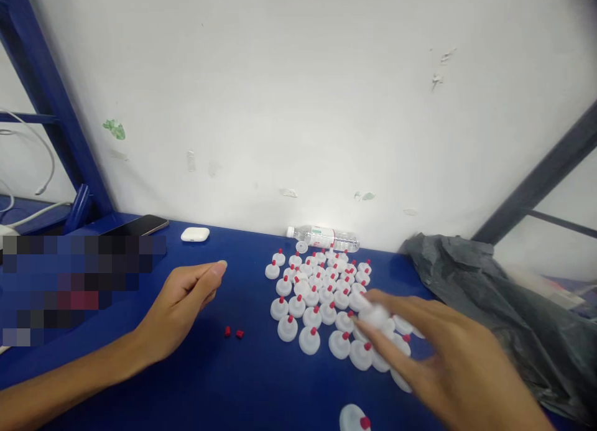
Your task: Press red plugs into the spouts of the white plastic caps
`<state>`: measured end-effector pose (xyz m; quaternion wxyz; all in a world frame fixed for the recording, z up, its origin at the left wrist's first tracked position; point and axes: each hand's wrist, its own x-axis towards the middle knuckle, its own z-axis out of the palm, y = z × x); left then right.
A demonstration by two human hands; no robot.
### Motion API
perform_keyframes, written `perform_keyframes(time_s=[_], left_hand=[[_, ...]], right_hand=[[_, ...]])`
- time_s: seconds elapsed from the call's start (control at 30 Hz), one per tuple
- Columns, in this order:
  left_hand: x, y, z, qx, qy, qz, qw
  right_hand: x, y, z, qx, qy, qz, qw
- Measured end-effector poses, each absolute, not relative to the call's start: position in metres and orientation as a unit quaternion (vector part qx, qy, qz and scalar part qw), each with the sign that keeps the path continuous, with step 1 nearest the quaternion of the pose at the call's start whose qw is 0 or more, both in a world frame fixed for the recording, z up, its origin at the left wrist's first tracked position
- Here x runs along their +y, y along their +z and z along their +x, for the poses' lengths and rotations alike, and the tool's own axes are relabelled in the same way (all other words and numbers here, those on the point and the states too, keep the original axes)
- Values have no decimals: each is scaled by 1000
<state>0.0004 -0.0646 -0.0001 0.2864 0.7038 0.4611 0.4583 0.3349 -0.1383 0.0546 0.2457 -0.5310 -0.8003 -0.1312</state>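
Observation:
My right hand (452, 350), slightly blurred, pinches a white plastic nozzle cap (377, 318) between thumb and fingers. No red tip shows on that cap, though motion smears it. Below and behind it stand many white nozzle caps with red tips (311, 317), grouped on the blue table. My left hand (180, 306) is closed, thumb laid over the curled fingers; whatever is inside is hidden. Two small red tips (234, 333) lie on the table just right of the left hand. One more red-tipped cap (353, 417) sits apart at the bottom edge.
Against the white wall lies a clear plastic bottle (326, 237) on its side. A white earbud case (194, 234) and a dark phone (140, 225) rest at the back left. A crumpled dark plastic bag (459, 269) covers the right side. Blue frame posts (65, 101) rise at left.

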Motion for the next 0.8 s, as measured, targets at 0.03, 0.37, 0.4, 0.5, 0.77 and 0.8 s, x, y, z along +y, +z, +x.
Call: perform_keyframes(time_s=[0.03,0.37,0.4,0.5,0.77,0.8], left_hand=[[-61,1,-1,457,436,735,246],[-83,-12,19,355,170,911,121],[-82,-13,19,357,162,911,124],[-76,-15,17,376,158,904,132],[-71,-16,14,401,171,892,120],[-71,-16,14,398,174,893,122]], right_hand=[[-139,57,351,-770,-141,-570,249],[-146,59,413,-666,-30,-700,257],[-146,57,419,-663,-13,-704,255],[-144,49,439,-654,15,-724,221],[-136,32,447,-671,156,-712,134],[-135,31,446,-668,162,-713,141]])
